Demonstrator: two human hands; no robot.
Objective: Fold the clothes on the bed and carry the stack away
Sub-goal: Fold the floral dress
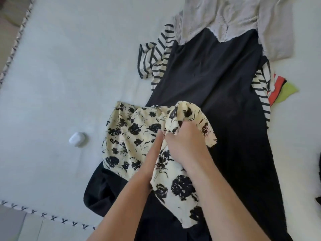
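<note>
Our right grip [184,143] bunches the floral garment [132,134]; our left grip [154,153] presses it flat-fingered. Around it: one white earbud case [77,139], one black dress [213,80] beneath, one striped top [156,61]

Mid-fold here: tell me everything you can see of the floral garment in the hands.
The floral garment is cream, thin-looking fabric printed with black flowers. It lies crumpled and partly folded across the black garment, its left part on the white bed cover. Its right edge is lifted and bunched. The right hand grips that bunch; the left hand lies on it with straight fingers. What kind of garment it is cannot be told.
</note>
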